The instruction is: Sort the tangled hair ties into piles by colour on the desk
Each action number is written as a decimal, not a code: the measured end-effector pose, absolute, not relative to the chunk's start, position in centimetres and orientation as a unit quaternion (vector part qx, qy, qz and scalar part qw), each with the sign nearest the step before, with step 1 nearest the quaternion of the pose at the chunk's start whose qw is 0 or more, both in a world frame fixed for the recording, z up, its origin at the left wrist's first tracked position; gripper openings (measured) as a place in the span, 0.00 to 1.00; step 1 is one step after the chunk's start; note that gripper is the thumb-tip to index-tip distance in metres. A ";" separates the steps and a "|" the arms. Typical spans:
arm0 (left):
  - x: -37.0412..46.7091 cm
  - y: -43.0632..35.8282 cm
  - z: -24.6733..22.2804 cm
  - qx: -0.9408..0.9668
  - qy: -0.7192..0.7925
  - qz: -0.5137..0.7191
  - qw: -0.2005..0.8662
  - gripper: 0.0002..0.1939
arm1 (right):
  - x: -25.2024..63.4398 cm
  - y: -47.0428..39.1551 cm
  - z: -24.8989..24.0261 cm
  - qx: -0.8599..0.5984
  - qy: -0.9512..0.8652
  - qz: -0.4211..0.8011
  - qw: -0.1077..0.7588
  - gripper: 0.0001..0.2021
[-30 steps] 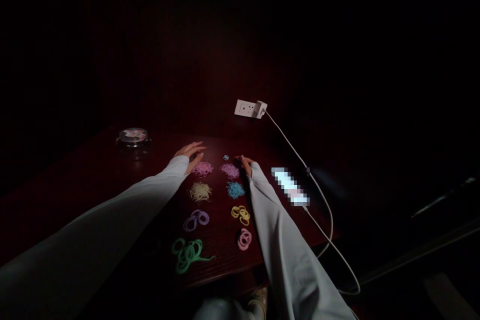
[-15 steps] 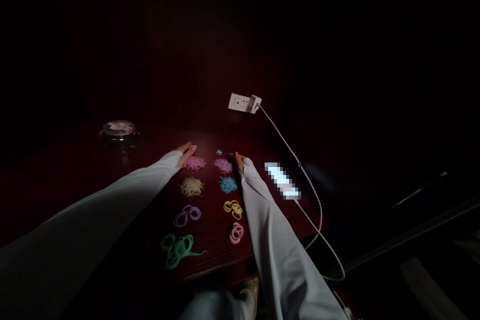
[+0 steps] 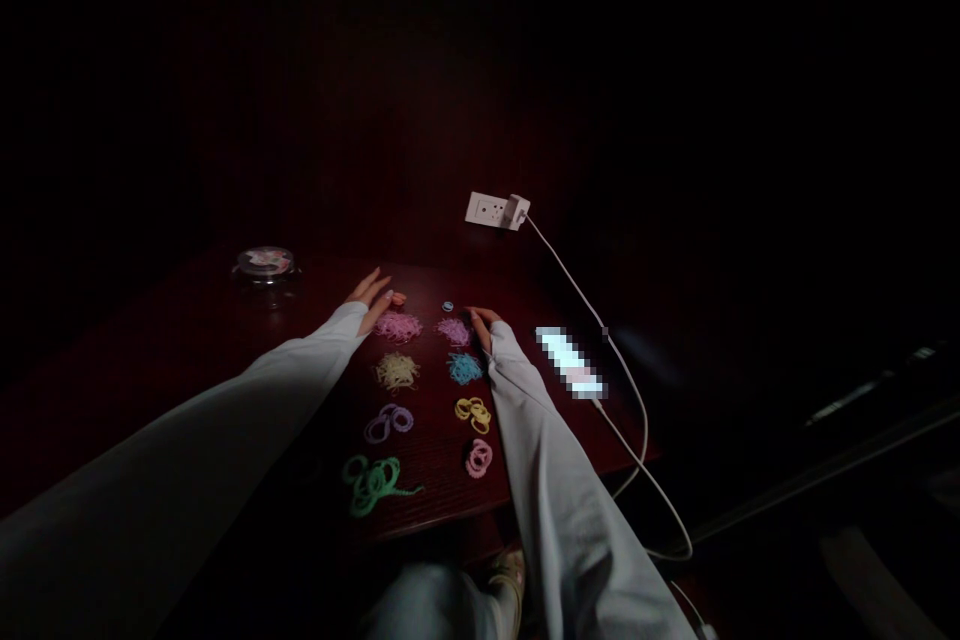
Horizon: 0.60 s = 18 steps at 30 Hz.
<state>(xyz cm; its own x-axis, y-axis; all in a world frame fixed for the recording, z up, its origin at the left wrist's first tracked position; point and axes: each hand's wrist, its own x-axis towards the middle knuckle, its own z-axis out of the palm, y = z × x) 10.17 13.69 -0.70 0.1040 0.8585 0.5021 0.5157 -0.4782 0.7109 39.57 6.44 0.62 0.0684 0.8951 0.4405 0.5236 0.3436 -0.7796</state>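
Note:
My left hand [image 3: 369,298] is open, its fingers spread just above a heap of pink rubber bands [image 3: 399,327]. A small orange-pink item [image 3: 399,299], too small to name, lies at its fingertips. My right hand [image 3: 482,324] rests beside a heap of purple rubber bands [image 3: 454,331], fingers stretched leftward with nothing visible in them. A small light-blue ring-like item [image 3: 448,306] lies between the hands. Nearer me are cream bands [image 3: 397,372], blue bands [image 3: 465,368], purple hair ties [image 3: 389,423], yellow hair ties [image 3: 473,414], green coiled ties [image 3: 373,485] and pink ties [image 3: 479,458].
A round clear container [image 3: 267,262] with a patterned lid stands at the back left of the dark red table [image 3: 442,505]. Right of my arm, a blurred lit phone [image 3: 570,362] is joined by a white cable [image 3: 568,272] to a charger [image 3: 517,212] in the wall socket [image 3: 486,209].
My left hand's fingers have spread and lifted, and the orange-pink item now shows beside them. My right hand has barely moved. The whole view has shifted slightly.

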 end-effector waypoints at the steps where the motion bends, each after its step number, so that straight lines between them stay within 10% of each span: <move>1: 9.8 13.4 -0.5 0.720 0.470 0.480 0.173 0.31 | 39.5 6.1 0.8 -0.537 -0.662 0.170 0.494 0.20; 18: 8.2 2.8 3.1 0.902 0.228 0.332 0.153 0.16 | 37.0 -2.0 2.2 -0.484 -0.731 0.177 0.448 0.13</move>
<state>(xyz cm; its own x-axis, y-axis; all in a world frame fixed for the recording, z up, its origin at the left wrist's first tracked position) 8.25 2.78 3.07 0.6756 0.5138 0.5288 0.3103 -0.8487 0.4282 36.96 -2.01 2.24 -0.1310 0.8651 0.4842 0.5486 0.4700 -0.6915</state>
